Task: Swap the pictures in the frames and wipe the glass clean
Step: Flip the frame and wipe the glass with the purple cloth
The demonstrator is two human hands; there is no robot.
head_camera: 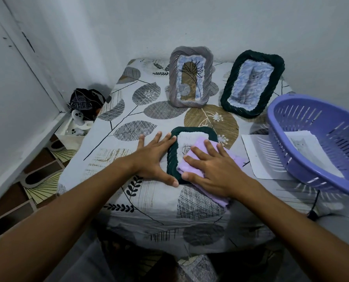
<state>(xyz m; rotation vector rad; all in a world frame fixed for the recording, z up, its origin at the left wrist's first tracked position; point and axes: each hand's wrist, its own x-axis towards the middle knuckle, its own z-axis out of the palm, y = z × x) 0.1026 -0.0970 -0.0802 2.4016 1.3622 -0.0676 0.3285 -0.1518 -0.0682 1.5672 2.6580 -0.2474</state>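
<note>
My right hand [207,169] lies flat on a folded lilac cloth [202,159], its fingers [198,154] spread straight and pressing the cloth down onto the glass of a dark green frame [172,155] that lies face up on the bench [128,110], near its front edge. A picture with a pale rose shows under the glass just beside the cloth. My left hand [154,157] rests open along the frame's left side, fingers straight and splayed, the fingertips touching its rim and the thumb against its near corner, grasping nothing. At the back of the bench two more frames stand tilted against the wall: a grey frame [190,77] holding a line drawing of a plant, and to its right a second dark green frame [252,84] holding a picture of a grey cat. On my right a purple slotted basket [316,143] sits tipped over a loose cat print [255,159], which lies flat on the bench.
</note>
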